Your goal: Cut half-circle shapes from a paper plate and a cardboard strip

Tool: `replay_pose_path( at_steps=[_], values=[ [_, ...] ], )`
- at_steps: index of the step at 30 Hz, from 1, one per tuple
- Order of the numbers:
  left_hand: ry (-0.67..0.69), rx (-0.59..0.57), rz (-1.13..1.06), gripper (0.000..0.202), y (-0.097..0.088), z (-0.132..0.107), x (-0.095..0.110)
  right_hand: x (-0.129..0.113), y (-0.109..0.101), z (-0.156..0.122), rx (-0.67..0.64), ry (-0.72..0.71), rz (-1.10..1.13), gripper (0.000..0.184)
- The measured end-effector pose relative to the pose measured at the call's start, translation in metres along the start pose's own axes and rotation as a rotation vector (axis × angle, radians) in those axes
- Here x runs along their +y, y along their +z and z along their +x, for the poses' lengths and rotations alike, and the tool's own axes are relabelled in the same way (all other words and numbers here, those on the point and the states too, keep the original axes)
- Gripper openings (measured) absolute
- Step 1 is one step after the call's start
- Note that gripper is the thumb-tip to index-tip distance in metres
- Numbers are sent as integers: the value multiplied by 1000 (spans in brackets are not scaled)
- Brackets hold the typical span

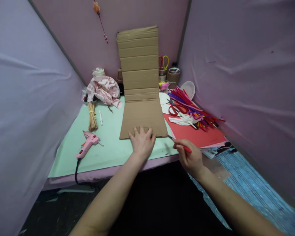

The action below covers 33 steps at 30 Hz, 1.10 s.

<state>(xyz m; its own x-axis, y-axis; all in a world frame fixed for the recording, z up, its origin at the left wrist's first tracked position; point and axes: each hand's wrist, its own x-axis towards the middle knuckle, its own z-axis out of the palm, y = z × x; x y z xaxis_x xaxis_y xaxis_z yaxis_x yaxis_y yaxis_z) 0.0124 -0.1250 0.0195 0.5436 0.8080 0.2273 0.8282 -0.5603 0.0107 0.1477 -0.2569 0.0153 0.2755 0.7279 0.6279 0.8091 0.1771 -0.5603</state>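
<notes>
A long creased sheet of brown cardboard (144, 113) lies on the pale green table cover, its far part standing up against the back wall. My left hand (143, 142) rests flat on its near edge, fingers spread. In my right hand (189, 157) is a red-handled craft knife (186, 149), held like a pen. Its tip reaches the right near corner of the cardboard; whether it touches cannot be made out.
A pink glue gun (88, 144) with a black cord lies at left, near a bundle of wooden sticks (92, 116) and a white marker (100, 118). At right are red paper (186, 132), red-handled scissors (178, 109) and many pipe cleaners (199, 111). Crumpled cloth (104, 88) sits behind.
</notes>
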Motion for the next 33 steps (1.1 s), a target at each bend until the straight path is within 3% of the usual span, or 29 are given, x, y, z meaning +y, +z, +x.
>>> replay_pose_path(
  at_steps=[4, 8, 15, 20, 24, 30, 33],
  values=[
    [-6, -5, -3, 42, -2, 0, 0, 7, -3, 4, 109, 49, 9, 18],
    [-8, -20, -12, 42, -4, 0, 0, 22, 9, 13, 48, 75, 41, 22],
    [-7, -43, -10, 47, -6, 0, -1, 34, 36, 21, -127, -44, -97, 27],
    [19, -56, -29, 56, -13, 2, -5, 35, 42, 18, -103, -63, -123, 28],
    [73, -59, -32, 45, -15, -4, -20, 35, 42, 18, -94, -65, -115, 29],
    [281, 125, -125, 32, -9, -32, -55, 33, 41, 16, -80, -22, -47, 24],
    [388, 240, -201, 32, -10, -46, -62, 25, 36, 14, -20, 140, 110, 23]
  ],
)
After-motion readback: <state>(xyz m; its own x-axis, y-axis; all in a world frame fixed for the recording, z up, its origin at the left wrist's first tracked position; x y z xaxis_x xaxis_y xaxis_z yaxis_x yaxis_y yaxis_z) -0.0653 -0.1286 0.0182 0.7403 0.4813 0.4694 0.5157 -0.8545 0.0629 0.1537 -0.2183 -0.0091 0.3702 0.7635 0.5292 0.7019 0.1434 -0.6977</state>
